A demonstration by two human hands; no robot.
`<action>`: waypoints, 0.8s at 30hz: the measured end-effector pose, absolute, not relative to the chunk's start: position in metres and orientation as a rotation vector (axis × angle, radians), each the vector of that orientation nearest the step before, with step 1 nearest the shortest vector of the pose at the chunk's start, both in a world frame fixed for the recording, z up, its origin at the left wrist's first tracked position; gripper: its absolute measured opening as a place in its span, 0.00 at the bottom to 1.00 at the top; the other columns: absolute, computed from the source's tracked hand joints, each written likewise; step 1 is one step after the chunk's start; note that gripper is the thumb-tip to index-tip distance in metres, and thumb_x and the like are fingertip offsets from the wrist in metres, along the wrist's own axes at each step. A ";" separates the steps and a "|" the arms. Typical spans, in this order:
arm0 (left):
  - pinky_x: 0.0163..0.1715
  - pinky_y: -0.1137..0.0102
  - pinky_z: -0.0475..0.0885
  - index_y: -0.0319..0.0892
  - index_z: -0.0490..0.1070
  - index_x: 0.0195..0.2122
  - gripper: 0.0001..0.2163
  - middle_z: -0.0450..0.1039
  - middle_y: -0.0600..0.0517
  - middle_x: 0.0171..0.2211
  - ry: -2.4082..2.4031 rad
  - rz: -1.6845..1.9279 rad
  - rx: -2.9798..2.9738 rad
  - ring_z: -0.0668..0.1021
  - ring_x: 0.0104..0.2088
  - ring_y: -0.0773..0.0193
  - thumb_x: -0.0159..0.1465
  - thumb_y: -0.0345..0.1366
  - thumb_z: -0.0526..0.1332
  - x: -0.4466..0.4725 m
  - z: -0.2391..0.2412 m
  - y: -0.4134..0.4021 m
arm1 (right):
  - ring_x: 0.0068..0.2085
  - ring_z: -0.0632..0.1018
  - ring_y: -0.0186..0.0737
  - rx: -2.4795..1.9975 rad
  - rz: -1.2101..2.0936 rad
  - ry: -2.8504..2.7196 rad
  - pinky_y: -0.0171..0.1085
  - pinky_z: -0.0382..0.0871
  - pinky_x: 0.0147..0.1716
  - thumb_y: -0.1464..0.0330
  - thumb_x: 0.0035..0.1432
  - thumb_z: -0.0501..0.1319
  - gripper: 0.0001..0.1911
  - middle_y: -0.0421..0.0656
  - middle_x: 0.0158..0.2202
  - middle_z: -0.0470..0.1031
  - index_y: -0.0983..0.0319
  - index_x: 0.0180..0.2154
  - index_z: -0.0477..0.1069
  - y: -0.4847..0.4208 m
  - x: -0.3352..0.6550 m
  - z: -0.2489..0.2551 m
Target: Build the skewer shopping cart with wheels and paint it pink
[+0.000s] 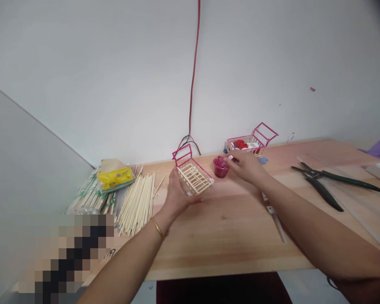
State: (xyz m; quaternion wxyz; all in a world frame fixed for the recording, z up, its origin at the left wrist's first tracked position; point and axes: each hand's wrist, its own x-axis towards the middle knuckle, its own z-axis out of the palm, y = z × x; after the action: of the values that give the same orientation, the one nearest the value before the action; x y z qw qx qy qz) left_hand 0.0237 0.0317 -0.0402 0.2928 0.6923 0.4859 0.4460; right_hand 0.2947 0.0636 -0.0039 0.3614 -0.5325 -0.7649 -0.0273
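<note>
My left hand (176,192) grips a small cart built of thin wooden sticks (194,177), holding it tilted just above the table. Its raised handle and part of its top edge are magenta, while the slats are bare wood. Fingers of my right hand (245,165) are pinched at the rim of a small clear cup of magenta paint (221,168). Whatever they hold is too small and hidden to make out. Behind that hand stands a second stick cart (248,143) with magenta edges and handle, containing red, white and green items.
Loose wooden sticks (137,202), wrapped stick bundles (87,194) and a yellow tissue pack (115,177) lie at left. Dark-handled pliers (326,181) and a thin blade-like tool (277,223) lie at right. A red-black cable (194,71) hangs down the wall.
</note>
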 end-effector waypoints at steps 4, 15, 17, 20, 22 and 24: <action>0.63 0.52 0.55 0.43 0.45 0.66 0.61 0.56 0.39 0.62 1.290 1.185 1.839 0.61 0.64 0.43 0.33 0.44 0.79 0.026 -0.036 0.030 | 0.35 0.78 0.46 -1.333 -0.057 -1.890 0.41 0.67 0.35 0.63 0.61 0.55 0.12 0.48 0.33 0.80 0.60 0.32 0.74 0.063 0.293 -0.003; 0.65 0.54 0.53 0.44 0.41 0.67 0.59 0.51 0.39 0.63 1.187 1.202 1.847 0.58 0.66 0.44 0.38 0.42 0.77 0.023 -0.035 0.033 | 0.28 0.75 0.40 -1.371 0.146 -1.798 0.37 0.64 0.27 0.58 0.61 0.57 0.15 0.42 0.25 0.76 0.60 0.29 0.73 0.061 0.293 -0.004; 0.66 0.53 0.53 0.43 0.40 0.68 0.60 0.50 0.38 0.64 1.189 1.193 1.876 0.57 0.66 0.45 0.39 0.42 0.77 0.022 -0.034 0.034 | 0.27 0.75 0.40 -1.341 0.179 -1.705 0.37 0.64 0.27 0.57 0.61 0.57 0.16 0.41 0.24 0.75 0.59 0.29 0.73 0.061 0.295 -0.002; 0.65 0.52 0.55 0.43 0.42 0.67 0.58 0.52 0.38 0.64 1.176 1.198 1.948 0.60 0.65 0.45 0.40 0.44 0.77 0.019 -0.036 0.035 | 0.29 0.75 0.38 -1.281 0.245 -1.444 0.36 0.67 0.27 0.54 0.61 0.57 0.17 0.40 0.26 0.75 0.59 0.32 0.75 0.059 0.296 0.005; 0.63 0.50 0.57 0.44 0.44 0.66 0.56 0.54 0.39 0.63 1.158 1.196 2.010 0.62 0.64 0.44 0.40 0.45 0.76 0.017 -0.038 0.037 | 0.30 0.76 0.38 -1.223 0.323 -1.356 0.35 0.68 0.29 0.54 0.61 0.58 0.16 0.40 0.28 0.75 0.58 0.35 0.76 0.054 0.292 0.009; 0.63 0.48 0.58 0.44 0.44 0.66 0.57 0.54 0.38 0.62 1.155 1.196 2.079 0.62 0.63 0.42 0.40 0.47 0.76 0.016 -0.039 0.037 | 0.31 0.77 0.38 -1.162 0.402 -1.406 0.36 0.70 0.30 0.54 0.60 0.59 0.15 0.40 0.29 0.76 0.58 0.38 0.76 0.046 0.285 0.013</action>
State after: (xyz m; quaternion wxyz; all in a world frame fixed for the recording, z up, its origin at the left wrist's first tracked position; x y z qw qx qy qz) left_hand 0.0156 0.0368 -0.0394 0.2376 0.7585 0.4215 0.4365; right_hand 0.2847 0.0458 0.0135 0.5946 -0.5000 -0.6054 0.1731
